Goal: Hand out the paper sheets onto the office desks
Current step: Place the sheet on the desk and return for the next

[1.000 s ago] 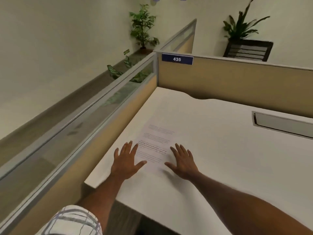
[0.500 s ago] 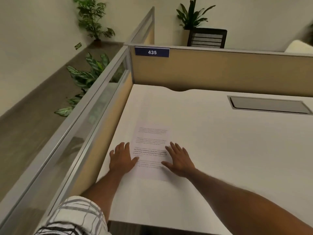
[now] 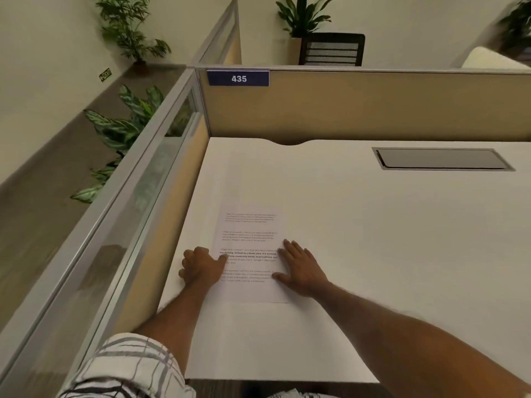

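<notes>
A printed paper sheet (image 3: 249, 239) lies flat on the white desk (image 3: 359, 225), near the desk's left side. My left hand (image 3: 201, 268) rests at the sheet's left edge with its fingers curled under and the thumb tip on the paper. My right hand (image 3: 301, 268) lies flat on the sheet's right edge, fingers straight and spread. Both forearms reach in from the bottom of the view.
Tan cubicle partitions (image 3: 373, 107) with a blue "435" sign (image 3: 238, 78) close the desk at the back and left. A grey cable hatch (image 3: 442, 159) sits in the desk at the back right. Potted plants (image 3: 120, 130) and a black chair (image 3: 330, 50) stand beyond.
My left hand's fingers have curled in from a flat spread. The view has swung right and down. The sheet and my right hand stay in place.
</notes>
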